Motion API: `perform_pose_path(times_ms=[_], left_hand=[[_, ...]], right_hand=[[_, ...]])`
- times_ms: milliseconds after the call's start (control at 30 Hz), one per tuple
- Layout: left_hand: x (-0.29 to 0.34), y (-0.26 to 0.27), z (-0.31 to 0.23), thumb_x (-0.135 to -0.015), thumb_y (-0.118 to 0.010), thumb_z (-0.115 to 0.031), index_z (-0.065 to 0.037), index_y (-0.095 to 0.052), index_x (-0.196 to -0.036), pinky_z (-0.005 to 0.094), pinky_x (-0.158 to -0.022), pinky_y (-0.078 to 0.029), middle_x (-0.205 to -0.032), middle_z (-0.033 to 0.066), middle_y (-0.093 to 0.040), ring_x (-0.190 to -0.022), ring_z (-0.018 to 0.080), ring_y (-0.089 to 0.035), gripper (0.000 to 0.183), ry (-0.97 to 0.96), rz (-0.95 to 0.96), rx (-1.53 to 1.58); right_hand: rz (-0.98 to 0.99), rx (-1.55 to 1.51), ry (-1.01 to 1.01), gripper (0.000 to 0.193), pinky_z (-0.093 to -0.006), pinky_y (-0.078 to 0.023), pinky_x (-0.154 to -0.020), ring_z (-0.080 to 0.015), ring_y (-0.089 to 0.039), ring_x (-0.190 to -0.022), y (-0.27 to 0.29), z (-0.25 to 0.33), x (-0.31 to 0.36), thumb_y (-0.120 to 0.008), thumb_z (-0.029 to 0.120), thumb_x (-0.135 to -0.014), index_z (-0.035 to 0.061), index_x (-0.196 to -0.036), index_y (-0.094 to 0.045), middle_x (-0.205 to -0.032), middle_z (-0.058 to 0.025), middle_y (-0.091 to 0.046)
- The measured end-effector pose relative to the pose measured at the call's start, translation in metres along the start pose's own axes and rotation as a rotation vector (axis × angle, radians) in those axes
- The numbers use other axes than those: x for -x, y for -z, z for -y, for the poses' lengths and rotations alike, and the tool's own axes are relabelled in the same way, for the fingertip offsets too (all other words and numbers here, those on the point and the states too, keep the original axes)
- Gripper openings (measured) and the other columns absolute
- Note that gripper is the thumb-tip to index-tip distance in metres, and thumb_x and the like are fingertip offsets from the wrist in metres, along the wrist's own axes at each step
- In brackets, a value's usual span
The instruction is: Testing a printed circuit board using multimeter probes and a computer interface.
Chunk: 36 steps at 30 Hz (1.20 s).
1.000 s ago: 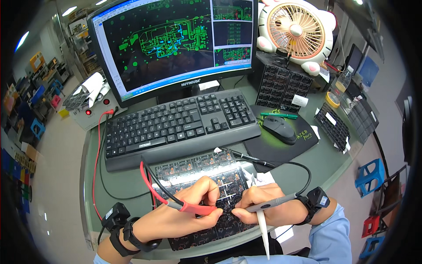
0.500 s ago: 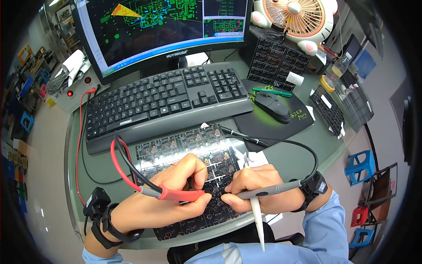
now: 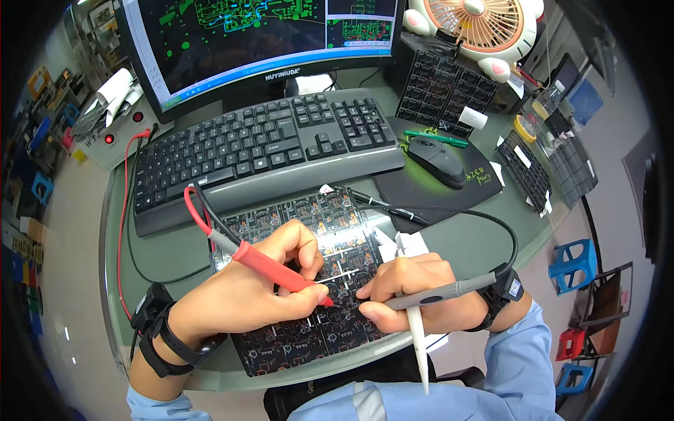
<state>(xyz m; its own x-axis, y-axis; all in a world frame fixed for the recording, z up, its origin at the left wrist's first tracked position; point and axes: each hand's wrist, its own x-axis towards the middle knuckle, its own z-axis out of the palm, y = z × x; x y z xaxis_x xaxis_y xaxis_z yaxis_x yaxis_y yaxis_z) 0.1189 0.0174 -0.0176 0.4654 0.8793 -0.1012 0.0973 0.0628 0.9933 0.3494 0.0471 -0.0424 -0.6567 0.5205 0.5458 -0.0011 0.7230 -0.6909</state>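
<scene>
A black panel of printed circuit boards [image 3: 281, 351] lies on the table under both hands. My left hand [image 3: 235, 298] is closed around a red test probe [image 3: 270, 270], its tip pointing down at the panel's middle. My right hand [image 3: 421, 277] grips a grey test probe [image 3: 449, 291] lying nearly level, its tip close to the panel's right part. Also held in the right hand is a white tapered tool [image 3: 419, 344], its narrow end hanging below the hand. Whether either probe tip touches the board I cannot tell.
Behind the panel sits a black keyboard [image 3: 267, 158] below a monitor [image 3: 246, 42] with a green circuit layout. To the right are a mouse [image 3: 437, 163] on a dark mat, a green pen [image 3: 435, 139] and a fan [image 3: 477, 24]. A red cable [image 3: 125, 231] runs along the left.
The red probe now slants more steeply, its tip showing past my left fingers, and that hand has shifted slightly up. The yellow wedge on the monitor is gone. My right hand keeps its grip.
</scene>
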Motion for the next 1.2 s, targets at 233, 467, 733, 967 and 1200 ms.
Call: perform_pose_path(times_ms=[233, 467, 733, 967, 1200], left_hand=[[-0.001, 0.0018, 0.0014, -0.08, -0.065, -0.002, -0.009, -0.034, -0.091, 0.0232, -0.067, -0.043, -0.09, 0.0026, -0.047, -0.078, 0.0065, -0.045, 0.033, 0.046, 0.03, 0.04], [0.0002, 0.0009, 0.0, -0.081, -0.065, -0.003, -0.009, -0.034, -0.091, 0.0227, -0.066, -0.043, -0.09, 0.0023, -0.047, -0.078, 0.0062, -0.046, 0.033, 0.049, 0.028, 0.043], [0.0, 0.0008, 0.0008, -0.081, -0.065, -0.003, -0.009, -0.035, -0.091, 0.0226, -0.067, -0.043, -0.09, 0.0021, -0.047, -0.078, 0.0062, -0.046, 0.033, 0.045, 0.029, 0.052], [0.0006, -0.0003, -0.0014, -0.08, -0.065, -0.002, -0.009, -0.035, -0.09, 0.0232, -0.069, -0.043, -0.09, 0.0023, -0.046, -0.08, 0.0066, -0.045, 0.033, 0.057, 0.019, 0.031], [0.0, 0.0002, 0.0011, -0.08, -0.065, -0.002, -0.009, -0.034, -0.09, 0.0233, -0.069, -0.043, -0.09, 0.0025, -0.046, -0.079, 0.0067, -0.045, 0.033, 0.043, 0.029, 0.047]], right_hand=[[0.005, -0.106, -0.016, 0.026, -0.0293, -0.038, -0.04, -0.017, -0.053, -0.045, -0.0046, -0.0029, 0.0033, -0.073, 0.013, -0.08, 0.0053, -0.069, -0.051, -0.058, -0.0041, -0.054], [0.028, -0.097, -0.044, 0.025, -0.0295, -0.038, -0.041, -0.0174, -0.052, -0.045, -0.0031, -0.0025, 0.0023, -0.073, 0.014, -0.081, 0.0055, -0.071, -0.051, -0.057, -0.0041, -0.053], [0.019, -0.106, -0.054, 0.026, -0.0296, -0.038, -0.041, -0.0177, -0.052, -0.045, -0.0046, -0.0016, 0.0015, -0.073, 0.015, -0.08, 0.0056, -0.071, -0.051, -0.057, -0.0041, -0.053], [0.025, -0.067, -0.036, 0.03, -0.0311, -0.037, -0.041, -0.0182, -0.052, -0.045, -0.0058, -0.0003, -0.0006, -0.074, 0.015, -0.08, 0.0056, -0.069, -0.048, -0.06, -0.0042, -0.051], [0.007, -0.126, -0.077, 0.028, -0.0304, -0.038, -0.041, -0.0175, -0.053, -0.046, -0.0068, -0.0027, 0.0033, -0.075, 0.017, -0.08, 0.0054, -0.07, -0.051, -0.06, -0.0043, -0.053]])
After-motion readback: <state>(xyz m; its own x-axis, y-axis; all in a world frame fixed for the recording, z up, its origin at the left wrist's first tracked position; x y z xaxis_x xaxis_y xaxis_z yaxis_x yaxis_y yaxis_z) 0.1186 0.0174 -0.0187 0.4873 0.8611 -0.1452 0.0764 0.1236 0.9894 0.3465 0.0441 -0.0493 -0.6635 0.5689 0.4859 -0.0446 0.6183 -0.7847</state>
